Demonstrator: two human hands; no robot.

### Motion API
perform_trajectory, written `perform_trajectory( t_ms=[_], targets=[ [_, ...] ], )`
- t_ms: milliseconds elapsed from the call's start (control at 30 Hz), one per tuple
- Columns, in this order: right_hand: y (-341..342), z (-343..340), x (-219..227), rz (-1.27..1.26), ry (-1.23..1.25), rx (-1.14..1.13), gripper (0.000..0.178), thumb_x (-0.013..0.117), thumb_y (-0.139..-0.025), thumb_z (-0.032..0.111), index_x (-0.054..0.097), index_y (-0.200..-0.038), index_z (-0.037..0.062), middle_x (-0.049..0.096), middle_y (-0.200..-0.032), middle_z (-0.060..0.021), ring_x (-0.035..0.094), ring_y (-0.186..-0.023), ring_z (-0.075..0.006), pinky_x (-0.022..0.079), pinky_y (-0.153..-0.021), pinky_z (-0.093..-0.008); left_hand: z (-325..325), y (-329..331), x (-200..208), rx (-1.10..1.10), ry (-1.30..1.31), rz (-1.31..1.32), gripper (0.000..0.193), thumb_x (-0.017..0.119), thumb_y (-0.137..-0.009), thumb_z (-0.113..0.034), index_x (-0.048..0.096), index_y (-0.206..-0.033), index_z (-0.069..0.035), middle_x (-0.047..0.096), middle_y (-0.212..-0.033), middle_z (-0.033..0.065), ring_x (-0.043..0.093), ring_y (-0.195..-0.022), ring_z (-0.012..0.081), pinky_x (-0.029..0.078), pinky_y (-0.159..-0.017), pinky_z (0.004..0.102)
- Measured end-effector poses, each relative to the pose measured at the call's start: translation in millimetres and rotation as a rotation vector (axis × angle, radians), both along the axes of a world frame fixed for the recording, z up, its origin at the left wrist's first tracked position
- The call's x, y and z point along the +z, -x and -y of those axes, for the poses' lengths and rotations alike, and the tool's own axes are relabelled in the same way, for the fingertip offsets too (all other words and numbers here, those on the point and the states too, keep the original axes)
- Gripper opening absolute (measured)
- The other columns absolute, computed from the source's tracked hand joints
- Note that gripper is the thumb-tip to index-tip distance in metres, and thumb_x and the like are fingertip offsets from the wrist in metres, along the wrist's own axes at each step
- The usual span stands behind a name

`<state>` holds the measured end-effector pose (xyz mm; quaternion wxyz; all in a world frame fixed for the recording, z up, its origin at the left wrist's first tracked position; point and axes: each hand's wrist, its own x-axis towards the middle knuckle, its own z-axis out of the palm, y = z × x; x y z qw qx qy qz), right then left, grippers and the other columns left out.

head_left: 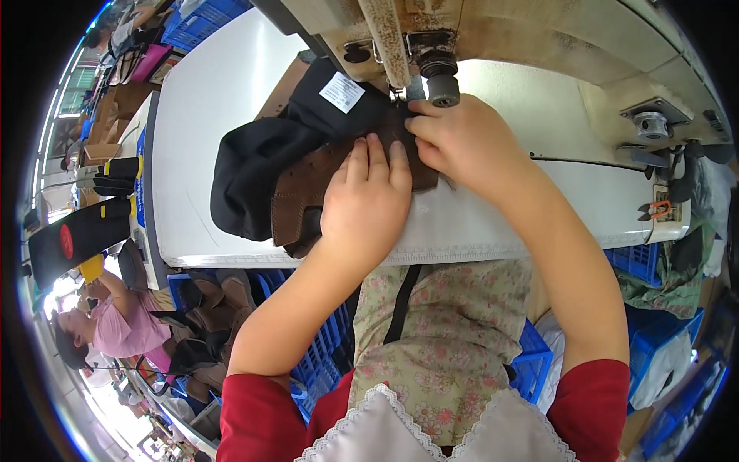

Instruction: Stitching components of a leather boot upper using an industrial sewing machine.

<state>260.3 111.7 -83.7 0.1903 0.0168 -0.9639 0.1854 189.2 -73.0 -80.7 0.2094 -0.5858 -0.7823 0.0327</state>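
A brown leather shoe upper (pixel 296 181) with stitched edges lies on the white sewing table, its black fabric lining (pixel 242 173) bunched to the left. On that lining sits a white label (pixel 342 92). My left hand (pixel 368 200) rests on the leather, fingers stretched out and pressing it down. Close to the machine's needle area (pixel 398 94), my right hand (pixel 466 142) pinches the upper's far right edge between thumb and fingers. The exact stitching point is partly hidden by the machine head and my fingers.
The sewing machine (pixel 531 46) spans the top of the view. Orange-handled snips (pixel 654 209) lie at the table's right end. Blue crates (pixel 635 262) stand below the table (pixel 200 231). At the left, a co-worker in pink (pixel 135 327) sits beside piled brown pieces (pixel 219 308).
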Motion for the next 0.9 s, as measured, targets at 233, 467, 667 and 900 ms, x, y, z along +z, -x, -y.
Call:
perform_trajectory(
  t_ms=[233,467,667,900],
  targets=[
    [-1.8,-1.5,-10.2,-0.088,0.054,0.030,0.023,0.070,-0.077,0.014,0.071,-0.097,0.0044,0.071,-0.115,-0.0118,0.068,-0.087,-0.0326,0.055,-0.079,-0.0426,1.4,8.1,3.7,-0.118,-0.016,0.021,0.039,0.061,-0.077,-0.014,0.067,-0.111,0.003,0.069,-0.111,0.0286,0.067,-0.104,0.0365,0.058,-0.079,0.0376],
    [-5.0,-4.1,-12.9,-0.051,0.092,0.029,0.023,0.070,-0.080,0.015,0.071,-0.101,0.0057,0.070,-0.119,-0.0098,0.067,-0.091,-0.0321,0.054,-0.083,-0.0422,4.9,19.0,8.6,-0.186,0.072,-0.030,0.045,0.061,-0.076,-0.016,0.068,-0.118,-0.002,0.069,-0.116,0.0216,0.066,-0.105,0.0304,0.056,-0.079,0.0342],
    [-7.4,0.1,-13.9,-0.119,0.126,0.018,0.021,0.070,-0.076,0.009,0.072,-0.095,0.0029,0.070,-0.113,-0.0111,0.062,-0.104,-0.0269,0.054,-0.089,-0.0372,5.9,22.5,8.5,-0.219,0.074,-0.039,0.046,0.060,-0.076,-0.016,0.067,-0.119,-0.002,0.069,-0.115,0.0224,0.066,-0.104,0.0310,0.056,-0.077,0.0342],
    [-8.7,-2.8,-15.1,-0.155,0.143,0.033,0.025,0.069,-0.078,0.007,0.073,-0.101,0.0016,0.069,-0.115,-0.0108,0.061,-0.105,-0.0281,0.053,-0.090,-0.0390,3.7,24.5,9.2,-0.277,0.032,-0.013,0.041,0.061,-0.074,-0.015,0.066,-0.110,0.005,0.068,-0.108,0.0303,0.068,-0.101,0.0355,0.058,-0.077,0.0357]
  ],
)
